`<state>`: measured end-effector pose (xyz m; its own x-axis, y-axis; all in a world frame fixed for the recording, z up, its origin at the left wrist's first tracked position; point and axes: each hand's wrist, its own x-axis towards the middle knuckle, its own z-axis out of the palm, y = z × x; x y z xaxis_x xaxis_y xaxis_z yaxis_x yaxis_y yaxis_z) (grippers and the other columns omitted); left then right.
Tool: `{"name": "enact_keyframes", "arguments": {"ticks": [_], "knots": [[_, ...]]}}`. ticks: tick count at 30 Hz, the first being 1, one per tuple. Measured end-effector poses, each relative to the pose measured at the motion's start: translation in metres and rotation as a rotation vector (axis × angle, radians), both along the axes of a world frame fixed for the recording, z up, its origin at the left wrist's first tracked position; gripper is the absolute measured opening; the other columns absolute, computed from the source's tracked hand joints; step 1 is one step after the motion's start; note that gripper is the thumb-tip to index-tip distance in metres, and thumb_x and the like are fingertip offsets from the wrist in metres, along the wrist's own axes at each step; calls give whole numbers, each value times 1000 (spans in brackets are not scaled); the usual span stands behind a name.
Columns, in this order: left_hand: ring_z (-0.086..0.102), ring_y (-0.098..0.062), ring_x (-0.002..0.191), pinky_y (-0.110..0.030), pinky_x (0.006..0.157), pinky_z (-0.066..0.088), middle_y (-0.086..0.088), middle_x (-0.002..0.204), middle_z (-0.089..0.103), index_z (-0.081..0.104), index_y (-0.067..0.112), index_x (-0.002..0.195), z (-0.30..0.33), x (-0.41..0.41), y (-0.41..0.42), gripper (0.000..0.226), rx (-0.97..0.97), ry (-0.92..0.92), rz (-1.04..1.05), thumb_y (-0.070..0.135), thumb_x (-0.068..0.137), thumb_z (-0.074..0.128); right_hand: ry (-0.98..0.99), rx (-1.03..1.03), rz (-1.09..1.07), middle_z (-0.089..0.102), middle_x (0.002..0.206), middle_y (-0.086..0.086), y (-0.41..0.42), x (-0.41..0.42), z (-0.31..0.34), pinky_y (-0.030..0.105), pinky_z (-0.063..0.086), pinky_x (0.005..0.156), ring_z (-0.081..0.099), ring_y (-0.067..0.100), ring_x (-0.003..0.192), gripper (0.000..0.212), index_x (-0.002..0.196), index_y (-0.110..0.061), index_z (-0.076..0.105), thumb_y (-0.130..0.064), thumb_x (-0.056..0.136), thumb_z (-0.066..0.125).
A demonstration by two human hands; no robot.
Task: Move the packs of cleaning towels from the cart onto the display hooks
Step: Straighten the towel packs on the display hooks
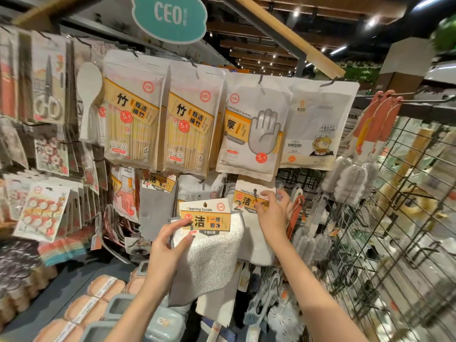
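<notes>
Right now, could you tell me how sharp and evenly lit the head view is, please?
Head view: strong wide-angle bending at the edges; the left racks and the wire grid smear into blur; ceiling lights flare; the cleaning towels pack in the left hand reads sharply at centre.

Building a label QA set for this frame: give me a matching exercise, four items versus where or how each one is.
Items:
1. cleaning towels pack
2. hung towel pack
3. disposable gloves pack
4. CEO sign

Places or states:
A. at the top, above the display
B. held in the left hand, not on a hook
C. on a hook in the upper row, printed with a hand outline
D. on a lower hook, right hand at its header

Pairs: 1-B, 2-D, 3-C, 4-A
</notes>
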<state>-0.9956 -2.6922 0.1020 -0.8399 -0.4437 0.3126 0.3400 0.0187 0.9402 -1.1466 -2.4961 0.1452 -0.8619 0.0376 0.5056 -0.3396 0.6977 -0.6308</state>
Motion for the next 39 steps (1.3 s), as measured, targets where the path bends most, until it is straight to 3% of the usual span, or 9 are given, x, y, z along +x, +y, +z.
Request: {"name": "enact_keyframes", "arguments": {"ticks": [8, 12, 15, 19, 22, 26, 30, 33, 39], "knots": [[53, 4, 114, -29, 98, 40, 18, 116, 63, 71, 37, 103, -5, 1, 14, 32, -17, 10, -76, 11, 84, 70, -274, -294, 584, 48, 123, -18, -7, 56, -2, 17, 41, 93, 47, -2, 114, 54, 131, -31, 42, -19, 86, 68], [53, 7, 112, -31, 102, 41, 18, 118, 63, 71, 39, 102, -6, -4, 23, 34, -15, -31, -113, 12, 83, 71, -299, -319, 515, 55, 109, -9, 9, 60, -5, 23, 45, 91, 50, -1, 101, 54, 120, -37, 48, -7, 81, 71], [54, 2, 114, -40, 106, 41, 14, 120, 62, 70, 37, 105, -4, -11, 30, 34, -18, -57, -145, 11, 83, 70, -288, -309, 547, 55, 117, -12, 23, 60, -3, 8, 42, 83, 50, 2, 101, 45, 113, -31, 56, -3, 80, 70], [52, 0, 117, -40, 108, 38, 11, 123, 61, 67, 30, 113, 6, -26, 41, 37, -82, -49, -172, 7, 84, 68, -259, -223, 466, 51, 120, 1, 32, 55, -1, 8, 36, 90, 49, 8, 108, 41, 114, -26, 61, -3, 81, 69], [49, 1, 118, -32, 108, 37, 6, 126, 58, 65, 28, 119, 13, -40, 46, 38, -156, -59, -167, 9, 86, 67, -221, -224, 399, 48, 112, -1, 36, 47, 2, -7, 29, 80, 46, 6, 105, 43, 112, -31, 60, -2, 81, 67], [45, 6, 114, -11, 96, 33, 6, 123, 55, 63, 28, 121, 23, -60, 51, 39, -286, -47, -162, 10, 86, 67, -174, -229, 349, 47, 111, -3, 40, 35, 5, -9, 26, 78, 45, 4, 102, 44, 110, -33, 59, -1, 80, 68], [45, 3, 110, -22, 103, 33, 18, 116, 47, 61, 35, 116, 28, -74, 55, 40, -289, -82, -172, 9, 86, 66, -170, -216, 308, 47, 111, -2, 42, 22, 4, -10, 26, 75, 45, 6, 102, 43, 113, -30, 61, -2, 82, 68], [40, 13, 104, -22, 105, 31, 11, 117, 46, 60, 34, 118, 29, -84, 56, 41, -299, -91, -172, 9, 86, 66, -173, -208, 285, 46, 110, -1, 42, 13, 1, -10, 27, 75, 46, 5, 101, 42, 116, -26, 62, -1, 82, 67], [43, 8, 104, -26, 111, 29, -2, 121, 46, 57, 24, 127, 27, -102, 58, 45, -306, -118, -188, 5, 87, 64, -178, -233, 258, 44, 110, -2, 40, -3, -5, -11, 26, 73, 43, -7, 94, 42, 119, -24, 62, 0, 84, 65]]}}
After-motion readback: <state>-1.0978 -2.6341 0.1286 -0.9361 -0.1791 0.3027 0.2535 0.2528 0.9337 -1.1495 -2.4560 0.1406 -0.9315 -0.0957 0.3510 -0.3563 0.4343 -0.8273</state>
